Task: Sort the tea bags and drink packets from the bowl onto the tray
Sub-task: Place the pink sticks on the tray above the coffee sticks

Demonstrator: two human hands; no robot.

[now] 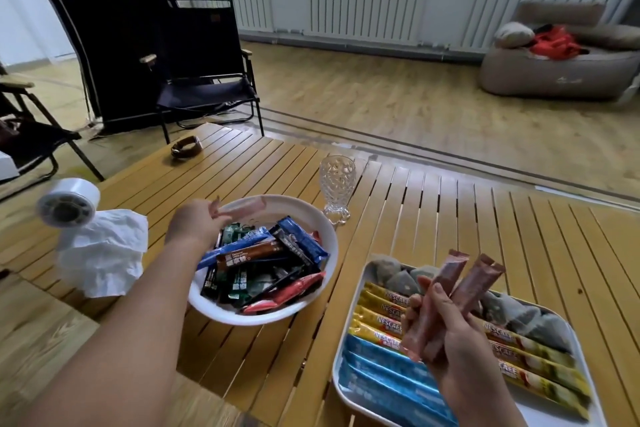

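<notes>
Setting: we see a slatted wooden bench (450,218) from above, with both of a person's bare hands reaching over it.

Left hand: the left hand (194,222) hovers over the far left rim of the bowl, its fingers (216,210) curled and pinching one end of a pink packet (247,207), which is blurred and lies across the bowl's far edge.

Right hand: the right hand (446,333) is raised over the tray, fingers clamped on two brownish-pink stick packets (460,291) that point up and away from us, fanned slightly apart at the top.

Bowl: a white bowl (311,305) sits left of centre on the bench, heaped with mixed packets (266,263) in blue, brown, dark green, black and red.

Tray: a white tray (337,354) sits at the lower right, just beside the bowl. Along its far side we see a row of grey tea bags (519,317). Next comes a row of yellow stick packets (381,308), then light blue packets (388,378) nearest us.

Glass: a clear patterned glass (336,187) stands upright just behind the bowl.

Left edge: a roll of clear film (67,203) and crumpled white paper (104,253) lie left of the bowl.

Far end: a brown leather strap (186,146), coiled, rests on the bench.

Room: black folding chairs (204,73) stand beyond the bench, and a grey floor cushion (561,69) sits on the wooden floor at the far right.
</notes>
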